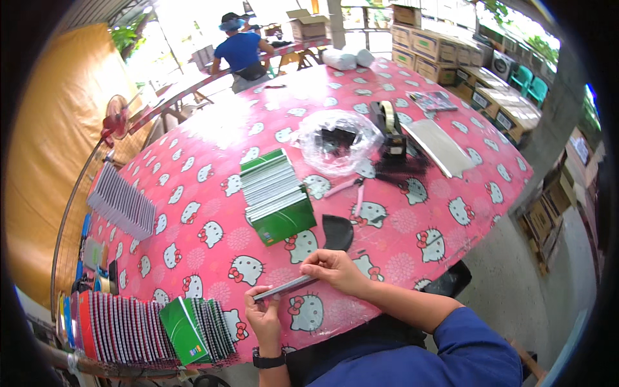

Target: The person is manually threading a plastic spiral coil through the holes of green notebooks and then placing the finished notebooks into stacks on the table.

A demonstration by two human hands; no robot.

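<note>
I see both hands low in the head view, over the near edge of the pink patterned tabletop (213,129). My left hand (264,317) is closed on the left end of a thin grey strip (285,287), the fingers curled round it and the thumb on top. My right hand (335,269) pinches the strip's other end, so the right grip is shut on it too. The strip runs between the two grips, slanting up from lower left to upper right, and it sits just above the tabletop; I cannot tell whether it touches the cloth. A dark watch (268,358) sits on my left wrist, and a blue sleeve (471,348) covers my right arm.

Just beyond my right hand lies a black curved piece (337,232), flat on the tabletop. To its left a green box (284,220) holds a stack of grey strips (271,184), fanned out and leaning. Pink-handled pliers (351,188) lie past the black piece, and behind them a clear plastic bag (336,143) with dark parts inside. A tape dispenser (391,129) stands to the bag's right, beside a flat grey card (438,147).

At the near left edge a row of packets (135,329) stands on edge, red and green ones among them. Further left another fan of grey strips (121,205) lies on the tabletop. At the far end a person in a blue shirt (240,53) is at another table, well apart from my hands
</note>
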